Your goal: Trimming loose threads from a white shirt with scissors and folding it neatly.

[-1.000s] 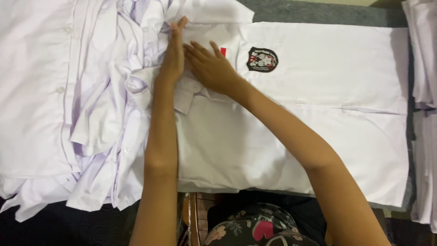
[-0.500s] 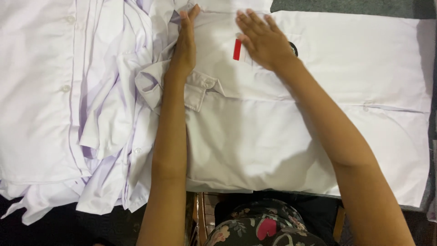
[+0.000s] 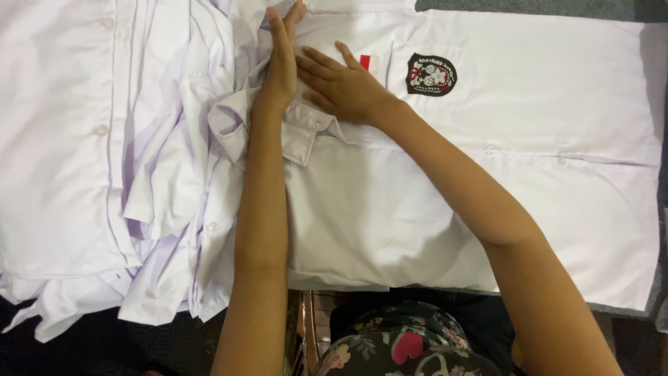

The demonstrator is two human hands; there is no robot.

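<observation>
A white shirt (image 3: 501, 174) lies flat in front of me, with a dark embroidered badge (image 3: 431, 74) on its chest pocket and a small red tag (image 3: 365, 61) beside it. My left hand (image 3: 282, 59) lies flat along the shirt's left edge, fingers straight and pointing away from me. My right hand (image 3: 337, 83) presses palm down on the shirt just right of it, fingers spread and touching the left hand, near the collar (image 3: 306, 132). Neither hand grips anything.
A heap of rumpled white shirts (image 3: 104, 160) with buttons fills the left side. A dark grey surface (image 3: 557, 8) shows at the top right. My flowered dark clothing (image 3: 403, 345) and a wooden edge (image 3: 306, 334) are at the bottom.
My right hand slid right across the shirt, covering the badge, then came back left beside my left hand, baring the badge again. The left hand stayed at the shirt's left edge.
</observation>
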